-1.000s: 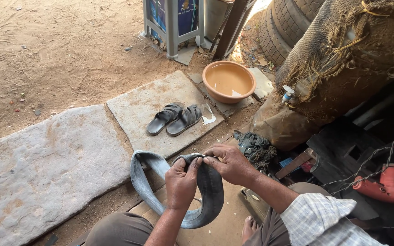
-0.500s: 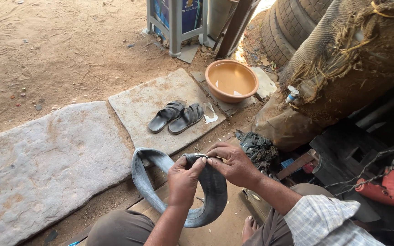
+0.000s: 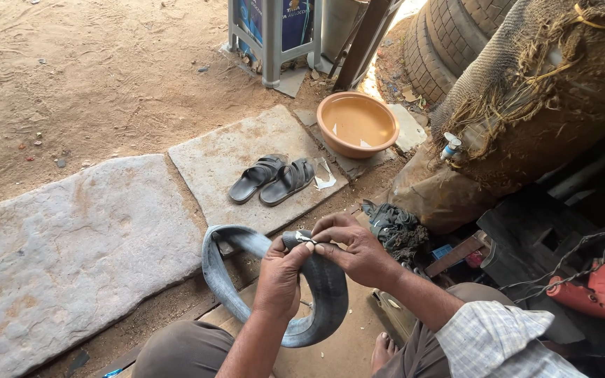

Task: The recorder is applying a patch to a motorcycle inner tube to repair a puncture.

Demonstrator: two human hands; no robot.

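Pinching inner tube [image 3: 323, 280], both hands' [image 3: 281, 276] [image 3: 358, 252] grip clenched (sandals [image 3: 274, 180], basin [image 3: 357, 124] beyond).

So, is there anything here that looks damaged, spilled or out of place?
Nothing is clearly spilled or broken. The grey inner tube hangs limp and flat between the left hand and the right hand, which pinch its top. The sandals lie neatly paired on a stone slab.

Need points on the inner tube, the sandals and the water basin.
inner tube [image 3: 327, 294], head view, on its right curve below the hands.
sandals [image 3: 274, 180], head view, between the pair's straps.
water basin [image 3: 330, 136], head view, on its near orange rim.
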